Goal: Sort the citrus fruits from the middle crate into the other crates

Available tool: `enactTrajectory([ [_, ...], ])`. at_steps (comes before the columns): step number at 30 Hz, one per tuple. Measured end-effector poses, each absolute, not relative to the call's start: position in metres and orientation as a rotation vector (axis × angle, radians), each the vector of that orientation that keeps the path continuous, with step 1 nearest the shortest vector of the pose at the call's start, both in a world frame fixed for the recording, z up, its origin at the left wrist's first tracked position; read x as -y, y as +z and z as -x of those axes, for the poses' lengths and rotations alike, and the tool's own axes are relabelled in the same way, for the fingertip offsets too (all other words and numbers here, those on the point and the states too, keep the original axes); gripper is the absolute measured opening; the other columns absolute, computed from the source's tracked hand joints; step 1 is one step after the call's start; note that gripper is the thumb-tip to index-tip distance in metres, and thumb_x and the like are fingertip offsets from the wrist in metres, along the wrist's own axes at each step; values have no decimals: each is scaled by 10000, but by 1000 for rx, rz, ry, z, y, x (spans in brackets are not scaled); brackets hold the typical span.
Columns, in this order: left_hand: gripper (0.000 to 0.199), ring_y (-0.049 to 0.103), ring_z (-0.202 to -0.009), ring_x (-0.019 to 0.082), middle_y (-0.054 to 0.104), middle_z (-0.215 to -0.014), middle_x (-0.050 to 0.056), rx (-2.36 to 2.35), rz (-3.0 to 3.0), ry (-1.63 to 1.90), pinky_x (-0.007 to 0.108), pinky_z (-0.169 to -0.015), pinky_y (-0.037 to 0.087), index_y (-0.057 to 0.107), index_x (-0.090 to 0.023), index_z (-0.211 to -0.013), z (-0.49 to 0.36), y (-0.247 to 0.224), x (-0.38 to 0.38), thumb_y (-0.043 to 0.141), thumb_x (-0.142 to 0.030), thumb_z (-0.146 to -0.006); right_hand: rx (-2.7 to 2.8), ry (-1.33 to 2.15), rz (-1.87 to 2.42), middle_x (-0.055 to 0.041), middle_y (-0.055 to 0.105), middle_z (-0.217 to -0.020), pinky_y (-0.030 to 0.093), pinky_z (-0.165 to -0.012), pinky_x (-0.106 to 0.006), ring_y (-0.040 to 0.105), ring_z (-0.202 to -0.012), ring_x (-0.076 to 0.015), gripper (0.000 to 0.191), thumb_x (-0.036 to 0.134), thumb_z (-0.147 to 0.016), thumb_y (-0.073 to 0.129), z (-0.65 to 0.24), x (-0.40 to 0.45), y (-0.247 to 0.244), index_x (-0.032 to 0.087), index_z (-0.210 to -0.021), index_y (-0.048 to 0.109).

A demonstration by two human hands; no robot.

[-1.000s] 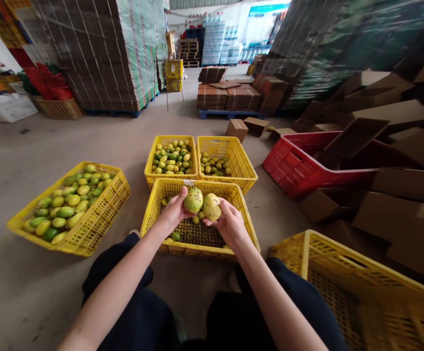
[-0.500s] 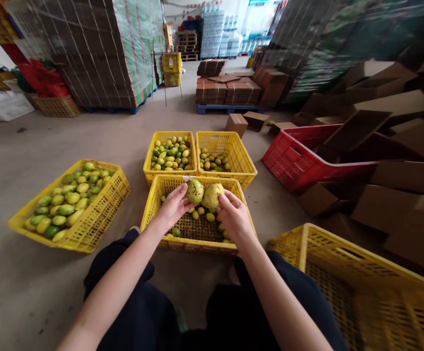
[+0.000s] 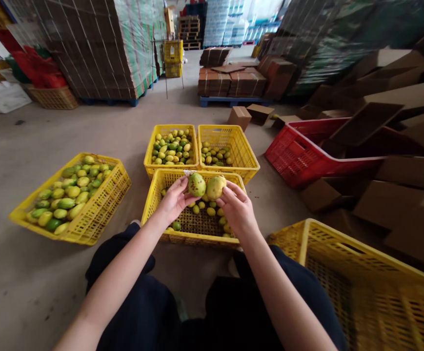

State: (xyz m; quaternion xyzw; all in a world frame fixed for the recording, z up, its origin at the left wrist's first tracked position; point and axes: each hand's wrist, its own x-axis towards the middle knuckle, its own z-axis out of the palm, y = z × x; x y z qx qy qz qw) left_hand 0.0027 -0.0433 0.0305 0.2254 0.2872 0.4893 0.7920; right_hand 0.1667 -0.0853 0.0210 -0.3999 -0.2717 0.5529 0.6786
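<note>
My left hand [image 3: 176, 200] grips a green lemon [image 3: 196, 185] with brown specks between thumb and fingers. Right beside it, my right hand [image 3: 236, 207] pinches a yellow lemon [image 3: 215, 187] by its right side. Both fruits are held up over the near yellow crate [image 3: 193, 237], whose latticed bottom shows between scattered smaller-looking lemons [image 3: 211, 211]. Behind it stand two more yellow crates: the back left crate [image 3: 171, 168] holds many green and yellow lemons, and the back right crate [image 3: 249, 150] has a thinner layer.
A tilted yellow crate [image 3: 100, 220] full of lemons [image 3: 73, 191] is on the floor at left. Close by my right leg is another yellow crate [image 3: 361, 248]. A red crate [image 3: 288, 155] and piled cardboard boxes [image 3: 391, 195] line the right. Flattened cartons [image 3: 232, 83] sit on a pallet behind.
The yellow lemon in my right hand has turned, showing a smoother, rounder side. Both hands stay over the near crate with their lemons. The view has tilted slightly downward.
</note>
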Motion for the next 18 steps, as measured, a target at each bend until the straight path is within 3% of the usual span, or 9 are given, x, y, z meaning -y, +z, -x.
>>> enactTrajectory([
  [6, 126, 673, -763, 127, 695, -879, 36, -668, -555, 1050, 315, -837, 568, 655, -133, -881, -3, 29, 43, 699, -181, -773, 587, 1252, 932, 24, 709, -768, 544, -664, -238, 650, -654, -109, 286, 354, -612, 815, -165, 84, 20, 228, -840, 697],
  [10, 128, 670, -802, 129, 697, -879, 49, -685, -630, 1005, 303, -876, 547, 684, -109, -843, -3, 27, 43, 729, -152, -731, 587, 1237, 1002, 2, 734, -815, 558, -665, -276, 674, -716, -158, 314, 408, -617, 797, -163, 85, 21, 227, -863, 726],
  [18, 138, 675, -908, 187, 715, -912, 84, -713, -583, 962, 356, -922, 508, 685, -128, -920, -3, 27, 44, 676, -170, -788, 722, 1263, 1022, -12, 733, -903, 555, -703, -296, 679, -855, -205, 310, 397, -626, 798, -161, 89, 25, 220, -873, 738],
])
